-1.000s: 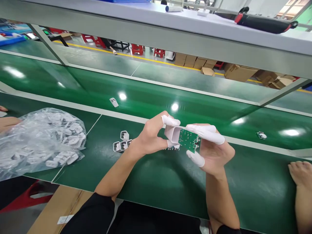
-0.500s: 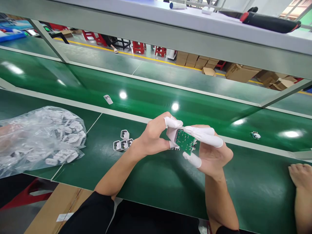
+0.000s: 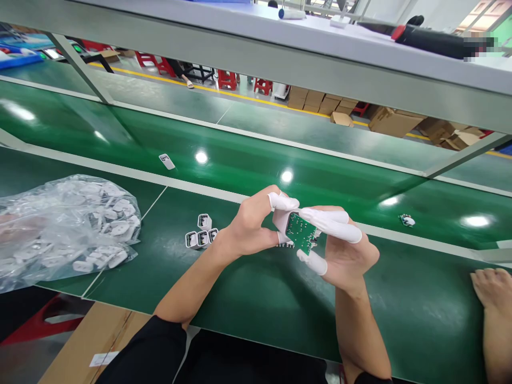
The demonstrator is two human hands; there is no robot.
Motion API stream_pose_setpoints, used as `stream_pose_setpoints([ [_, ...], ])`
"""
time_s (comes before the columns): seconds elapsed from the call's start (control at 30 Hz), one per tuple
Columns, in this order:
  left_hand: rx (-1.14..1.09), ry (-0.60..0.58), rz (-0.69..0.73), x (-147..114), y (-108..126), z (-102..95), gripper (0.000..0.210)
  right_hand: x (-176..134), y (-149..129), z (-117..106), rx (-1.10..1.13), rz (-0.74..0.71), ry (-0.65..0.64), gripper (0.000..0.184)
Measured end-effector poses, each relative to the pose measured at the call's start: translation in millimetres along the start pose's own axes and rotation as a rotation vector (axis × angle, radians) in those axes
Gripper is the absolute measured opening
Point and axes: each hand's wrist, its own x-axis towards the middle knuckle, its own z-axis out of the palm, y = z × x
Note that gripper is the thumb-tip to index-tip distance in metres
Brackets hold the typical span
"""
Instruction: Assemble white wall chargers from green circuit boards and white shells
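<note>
My left hand [image 3: 254, 221], with white finger cots on thumb and fingertip, grips a white plastic housing [image 3: 281, 220] whose open end faces right. Between the cotted fingers of my right hand [image 3: 340, 240] is a green circuit board [image 3: 302, 233], its soldered side toward me. The board's left edge sits at the mouth of the housing, partly inside it. Small components show at the board's right edge. Below the housing, a row of small parts [image 3: 285, 245] is mostly hidden by my left hand. Several white housings with parts inside [image 3: 202, 237] stand left of my left forearm.
A clear bag of white plastic parts [image 3: 100, 213] lies at the left, with another person's hand behind the film. The green belt [image 3: 240, 165] carries a white housing [image 3: 167, 161] and a circuit board [image 3: 407, 220]. Another person's hand [image 3: 492, 288] rests at the right. A shelf [image 3: 256, 37] crosses above.
The circuit board has shifted slightly left, a little deeper into the housing, with my right hand following. The white housing and the loose board on the belt have travelled left.
</note>
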Motion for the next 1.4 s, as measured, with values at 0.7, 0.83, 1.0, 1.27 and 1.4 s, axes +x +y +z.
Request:
stream_pose_setpoints([
  [0.7, -0.101, 0.06, -0.052, 0, 1, 5.7, 0.063, -5, 3, 1, -0.221, 0.069, -0.056, 0.072],
  [0.83, -0.258, 0.101, -0.346, 3, 6, 6.8, 0.075, -2, 6, -5, -0.224, 0.043, -0.167, 0.098],
  [1.0, -0.584, 0.001, -0.674, 6, 10, 6.0, 0.077, 0, 7, -7, -0.252, 0.005, -0.242, 0.093],
  [1.27, -0.437, -0.086, -0.59, 10, 4, 2.1, 0.052, -4, 15, -21, -0.126, 0.352, -0.143, 0.075],
  [1.4, -0.497, -0.169, -0.572, 11, -1, 0.3, 0.045, 3, 18, -30, 0.114, 0.565, -0.179, 0.069],
])
